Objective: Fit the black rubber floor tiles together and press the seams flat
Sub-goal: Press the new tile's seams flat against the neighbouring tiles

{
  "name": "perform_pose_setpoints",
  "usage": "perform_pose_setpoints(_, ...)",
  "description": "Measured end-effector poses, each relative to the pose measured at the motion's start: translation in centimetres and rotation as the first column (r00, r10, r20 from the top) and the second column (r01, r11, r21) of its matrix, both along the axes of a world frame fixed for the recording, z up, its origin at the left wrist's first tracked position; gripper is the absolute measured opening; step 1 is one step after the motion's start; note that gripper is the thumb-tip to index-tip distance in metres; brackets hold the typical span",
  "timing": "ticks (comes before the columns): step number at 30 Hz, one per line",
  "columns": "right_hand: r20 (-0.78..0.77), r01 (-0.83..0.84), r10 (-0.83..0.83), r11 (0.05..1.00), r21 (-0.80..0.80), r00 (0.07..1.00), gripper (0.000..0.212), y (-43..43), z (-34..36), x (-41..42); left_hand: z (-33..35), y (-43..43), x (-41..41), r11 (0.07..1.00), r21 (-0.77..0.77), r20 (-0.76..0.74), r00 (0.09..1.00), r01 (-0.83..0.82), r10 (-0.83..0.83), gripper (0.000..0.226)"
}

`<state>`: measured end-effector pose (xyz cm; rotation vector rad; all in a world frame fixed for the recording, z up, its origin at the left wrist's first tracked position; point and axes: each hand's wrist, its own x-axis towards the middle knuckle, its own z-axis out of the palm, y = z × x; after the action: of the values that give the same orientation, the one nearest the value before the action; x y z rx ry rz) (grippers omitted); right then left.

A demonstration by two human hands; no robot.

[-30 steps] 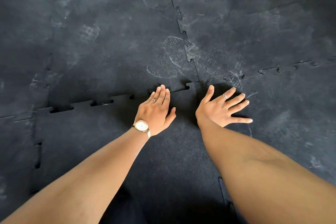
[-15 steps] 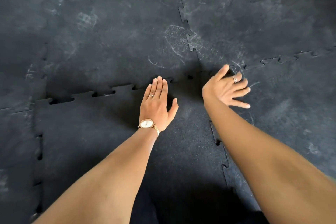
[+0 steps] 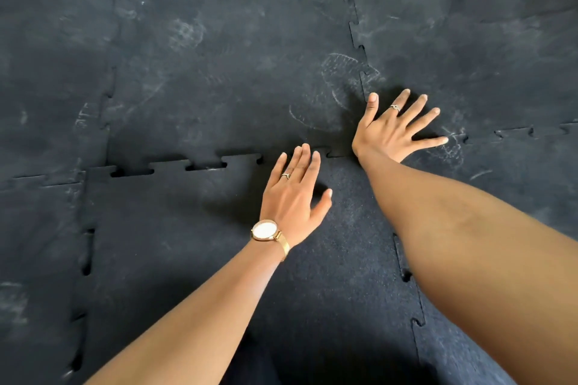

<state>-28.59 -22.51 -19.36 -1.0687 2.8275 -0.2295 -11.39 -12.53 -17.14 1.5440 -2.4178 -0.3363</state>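
Note:
Black rubber floor tiles with jigsaw edges cover the whole view. The near tile lies under my forearms; its far seam shows open gaps between the teeth on the left. My left hand, with a watch and a ring, rests flat with fingers together, fingertips at that seam. My right hand is spread flat over the corner where several tiles meet, fingers apart, holding nothing. The far left tile and far right tile join along a seam that runs away from me.
Chalky shoe prints mark the far tiles. The left seam of the near tile has open slots. The right seam runs partly hidden under my right forearm. Another seam extends right from my right hand.
My right hand has come down from a raised, turned pose and now lies spread flat on the corner joint. My left hand has shifted slightly along the near seam. The camera has moved closer.

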Motion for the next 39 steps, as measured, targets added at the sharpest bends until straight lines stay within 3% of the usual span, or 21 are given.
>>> perform_pose_setpoints(2,-0.003,0.002,-0.002,1.0,-0.002,1.0,0.082,0.0,0.2,-0.2,0.4,-0.4,1.5,0.999,-0.04,-0.028,0.999,-0.032,0.031,0.065)
perform_pose_setpoints(5,0.001,-0.011,0.011,1.0,0.001,1.0,0.085,0.0,0.1,-0.2,0.8,-1.3,4.9,0.955,0.007,-0.08,0.952,-0.296,0.296,0.07)
perform_pose_setpoints(8,-0.003,-0.01,0.01,1.0,0.013,1.0,0.086,-0.3,0.0,0.0,0.4,-4.6,7.7,0.92,0.018,-0.026,0.919,-0.392,0.393,0.069)
perform_pose_setpoints(16,-0.031,-0.019,0.018,0.999,-0.05,0.999,0.079,-0.1,0.0,0.1,-1.6,-11.4,7.0,0.952,-0.059,0.135,0.943,-0.3,0.305,0.063)
perform_pose_setpoints(19,-0.124,-0.174,0.159,0.978,-0.116,0.979,0.071,0.7,0.8,0.7,-2.0,-11.9,6.9,0.966,-0.139,0.198,0.949,-0.22,0.245,0.063)
perform_pose_setpoints(23,-0.172,-0.447,0.418,0.87,-0.208,0.892,0.067,-0.3,1.6,6.1,-2.1,-12.8,7.0,0.976,-0.195,0.24,0.96,-0.098,0.144,0.064)
perform_pose_setpoints(26,-0.101,-0.478,0.467,0.867,-0.142,0.878,0.064,-0.5,1.1,10.3,-1.9,-12.5,7.2,0.974,-0.197,0.23,0.961,-0.11,0.155,0.066)
perform_pose_setpoints(32,-0.059,-0.441,0.439,0.897,-0.023,0.897,0.059,-0.7,0.4,10.4,-1.8,-11.3,6.5,0.959,-0.228,0.258,0.939,-0.168,0.226,0.077)
perform_pose_setpoints(39,-0.064,-0.428,0.425,0.903,-0.04,0.903,0.057,-1.2,0.1,10.4,-1.5,-11.5,5.5,0.896,-0.024,0.122,0.889,-0.443,0.442,0.064)
